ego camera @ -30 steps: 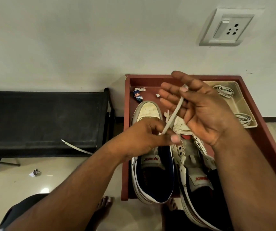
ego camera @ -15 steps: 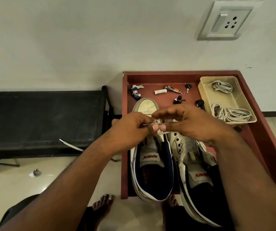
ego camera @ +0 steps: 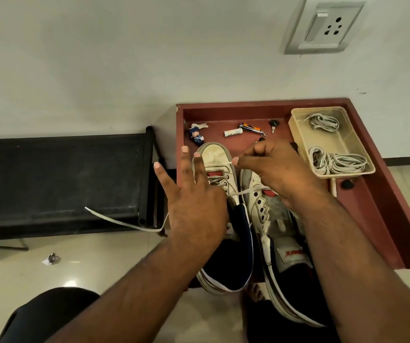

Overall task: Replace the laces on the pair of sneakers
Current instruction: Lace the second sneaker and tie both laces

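Two white and navy sneakers stand side by side on a red-brown tray table (ego camera: 382,194), the left sneaker (ego camera: 217,158) with a white lace (ego camera: 124,222) through its front eyelets. My left hand (ego camera: 194,201) hovers over that shoe with its fingers spread straight; the lace's long end runs out from under it onto the black bench. My right hand (ego camera: 273,169) pinches a short end of the lace between thumb and forefinger over the shoe's toe. It hides the front of the right sneaker (ego camera: 275,229).
A beige plastic tray (ego camera: 295,120) at the back right holds bundles of white laces (ego camera: 337,163). A small doll (ego camera: 196,137), a battery (ego camera: 233,132), a key ring and keys lie at the back. A black bench (ego camera: 57,179) stands left. A wall socket (ego camera: 325,26) is above.
The hands, pinched together over the left sneaker half a second ago, have parted. My left hand has spread its fingers. My right hand has drawn the lace end to the right.
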Demonstrator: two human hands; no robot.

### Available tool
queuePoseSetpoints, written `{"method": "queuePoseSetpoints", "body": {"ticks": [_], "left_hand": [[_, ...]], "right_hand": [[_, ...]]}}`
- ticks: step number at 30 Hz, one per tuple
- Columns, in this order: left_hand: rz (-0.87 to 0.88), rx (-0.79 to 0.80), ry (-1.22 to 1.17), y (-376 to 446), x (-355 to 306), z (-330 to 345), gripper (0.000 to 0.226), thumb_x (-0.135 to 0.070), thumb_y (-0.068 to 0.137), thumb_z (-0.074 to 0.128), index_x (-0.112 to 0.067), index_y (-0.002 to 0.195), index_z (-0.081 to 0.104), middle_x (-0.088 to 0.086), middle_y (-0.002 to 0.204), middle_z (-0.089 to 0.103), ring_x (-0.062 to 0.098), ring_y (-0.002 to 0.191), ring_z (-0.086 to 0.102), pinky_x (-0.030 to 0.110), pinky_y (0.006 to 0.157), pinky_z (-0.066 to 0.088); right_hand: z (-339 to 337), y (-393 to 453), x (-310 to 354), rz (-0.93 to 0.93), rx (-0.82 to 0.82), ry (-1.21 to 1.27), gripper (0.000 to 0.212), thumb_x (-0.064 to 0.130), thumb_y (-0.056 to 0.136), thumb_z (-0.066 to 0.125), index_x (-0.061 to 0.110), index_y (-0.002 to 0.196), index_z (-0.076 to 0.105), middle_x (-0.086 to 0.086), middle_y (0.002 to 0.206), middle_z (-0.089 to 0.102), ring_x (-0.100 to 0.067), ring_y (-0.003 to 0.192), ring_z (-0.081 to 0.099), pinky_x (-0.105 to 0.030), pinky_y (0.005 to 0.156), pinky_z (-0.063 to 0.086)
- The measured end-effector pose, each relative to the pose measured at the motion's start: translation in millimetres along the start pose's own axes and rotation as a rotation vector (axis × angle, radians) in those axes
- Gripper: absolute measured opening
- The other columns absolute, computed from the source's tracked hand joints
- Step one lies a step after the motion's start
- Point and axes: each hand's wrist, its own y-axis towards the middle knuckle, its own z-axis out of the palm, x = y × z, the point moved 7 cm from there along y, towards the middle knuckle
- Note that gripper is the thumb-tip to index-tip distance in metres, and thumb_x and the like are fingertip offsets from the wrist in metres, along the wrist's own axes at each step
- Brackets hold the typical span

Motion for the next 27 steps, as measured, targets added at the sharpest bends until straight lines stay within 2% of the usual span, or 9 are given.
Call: {"method": "queuePoseSetpoints", "body": {"ticks": [2, 5, 7, 12, 14, 16, 19, 21, 27], "left_hand": [[-0.02, -0.009, 0.006, 4.0, -0.6, 0.3, 0.029, -0.043, 0.091, 0.06, -0.028, 0.116, 0.059, 0.015, 0.162, -0.016, 0.044, 0.14, -0.033, 0.077, 0.099, -0.02], [-0.047, -0.006, -0.079, 8.1, -0.5, 3.8, 0.022, -0.039, 0.09, 0.063, -0.03, 0.11, 0.062, 0.009, 0.164, -0.011, 0.043, 0.142, -0.03, 0.076, 0.102, -0.016], [-0.07, -0.016, -0.213, 10.9, 5.1, 7.9, 0.017, -0.039, 0.09, 0.063, -0.031, 0.105, 0.066, 0.005, 0.165, -0.004, 0.04, 0.145, -0.026, 0.074, 0.106, -0.011], [-0.22, -0.011, -0.792, 17.5, 38.2, 21.6, 0.007, -0.039, 0.08, 0.074, -0.032, 0.078, 0.075, -0.006, 0.164, 0.01, 0.029, 0.149, -0.015, 0.065, 0.113, -0.006], [-0.228, 0.014, -1.058, 22.8, 45.0, 32.1, 0.01, -0.039, 0.072, 0.079, -0.032, 0.065, 0.075, -0.002, 0.157, 0.03, 0.031, 0.15, 0.001, 0.061, 0.115, -0.01], [-0.227, 0.039, -1.251, 25.5, 45.2, 41.6, 0.019, -0.05, 0.054, 0.077, -0.033, 0.062, 0.075, -0.004, 0.146, 0.043, 0.031, 0.146, 0.022, 0.063, 0.116, 0.005], [-0.293, 0.08, -1.4, 25.7, 41.2, 48.3, 0.039, -0.057, 0.038, 0.069, -0.031, 0.067, 0.076, -0.012, 0.15, 0.036, 0.031, 0.142, 0.03, 0.059, 0.109, 0.033], [-0.272, 0.111, -1.491, 20.4, 38.4, 47.7, 0.04, -0.054, 0.038, 0.069, -0.029, 0.068, 0.076, -0.014, 0.151, 0.033, 0.033, 0.142, 0.03, 0.058, 0.108, 0.036], [-0.338, 0.066, -1.6, 15.5, 44.3, 45.0, 0.032, -0.044, 0.041, 0.077, -0.032, 0.07, 0.077, 0.004, 0.136, 0.051, 0.035, 0.139, 0.035, 0.055, 0.11, 0.035]], "right_hand": [[4.0, -0.2, -2.3, 0.027, 0.017, 0.021, 0.006, 0.012, 0.079, 0.076, 0.008, 0.078, 0.073, 0.009, 0.066, 0.07, 0.008, 0.058, 0.061, -0.014, 0.061, 0.043], [5.9, -2.5, -4.9, 0.069, 0.053, 0.043, 0.004, 0.005, 0.082, 0.072, 0.002, 0.081, 0.072, 0.014, 0.05, 0.063, 0.009, 0.037, 0.05, -0.004, 0.037, 0.032], [7.4, -3.7, -7.0, 0.101, 0.085, 0.041, 0.004, 0.004, 0.082, 0.072, 0.001, 0.082, 0.071, 0.014, 0.048, 0.061, 0.008, 0.034, 0.048, -0.005, 0.034, 0.029], [12.5, -2.1, -12.9, 0.137, 0.15, -0.091, 0.001, 0.009, 0.077, 0.076, 0.008, 0.078, 0.075, 0.004, 0.078, 0.073, -0.002, 0.078, 0.065, -0.021, 0.067, 0.042], [16.0, -4.9, -9.8, 0.112, 0.182, -0.191, 0.005, 0.011, 0.078, 0.075, 0.014, 0.074, 0.075, 0.009, 0.071, 0.071, 0.006, 0.067, 0.062, -0.018, 0.062, 0.043], [20.0, -10.4, -3.1, 0.076, 0.202, -0.329, 0.006, 0.015, 0.079, 0.074, 0.017, 0.075, 0.075, 0.011, 0.069, 0.069, 0.005, 0.061, 0.058, -0.013, 0.054, 0.041], [23.7, -16.3, 11.2, -0.016, 0.15, -0.502, 0.006, 0.018, 0.081, 0.07, 0.02, 0.078, 0.075, 0.011, 0.071, 0.067, 0.001, 0.064, 0.058, -0.014, 0.053, 0.042], [25.1, -16.9, 15.3, -0.04, 0.101, -0.515, 0.007, 0.018, 0.081, 0.069, 0.021, 0.076, 0.074, 0.012, 0.072, 0.066, -0.001, 0.067, 0.059, -0.017, 0.057, 0.044], [24.7, -14.5, 7.1, -0.01, 0.115, -0.558, 0.008, 0.016, 0.081, 0.069, 0.02, 0.081, 0.076, 0.009, 0.082, 0.071, -0.003, 0.074, 0.063, -0.023, 0.066, 0.052]]}}
